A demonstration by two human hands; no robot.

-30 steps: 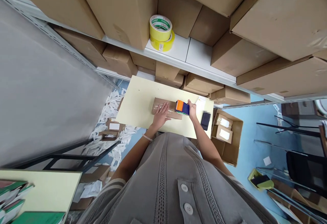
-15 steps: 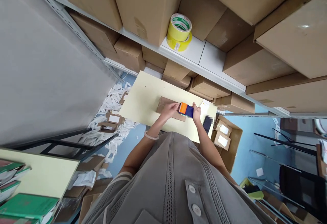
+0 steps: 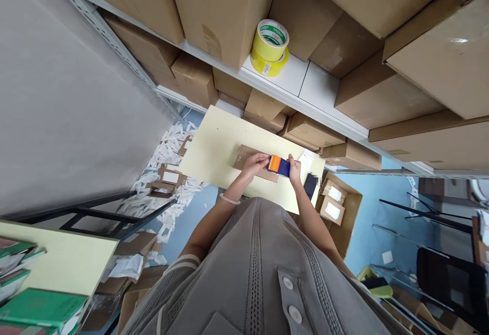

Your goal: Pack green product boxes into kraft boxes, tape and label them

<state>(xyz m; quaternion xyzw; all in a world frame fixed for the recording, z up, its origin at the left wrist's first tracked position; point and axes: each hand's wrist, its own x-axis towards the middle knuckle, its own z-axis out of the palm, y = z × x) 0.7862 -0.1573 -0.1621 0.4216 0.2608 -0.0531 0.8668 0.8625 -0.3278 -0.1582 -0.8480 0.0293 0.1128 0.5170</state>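
As the head cam caught this one, the person's two hands were together, almost meeting around an orange-and-navy handheld tape dispenser. The right hand was clamped on its navy end, no doubt there. The left hand sat right up against the orange end, but honestly I couldn't tell whether it was gripping or just touching. Directly under the grip was a flat brown kraft parcel, and the dispenser was right over it, sticking out past its edge toward the right hand. Everything sat on a pale cream tabletop. Just right of the right hand lay a black phone, partly pixelated, with an open cardboard box of white-labelled packets beyond it. Ahead of the hands, two stacked yellow tape rolls sat on a white shelf.
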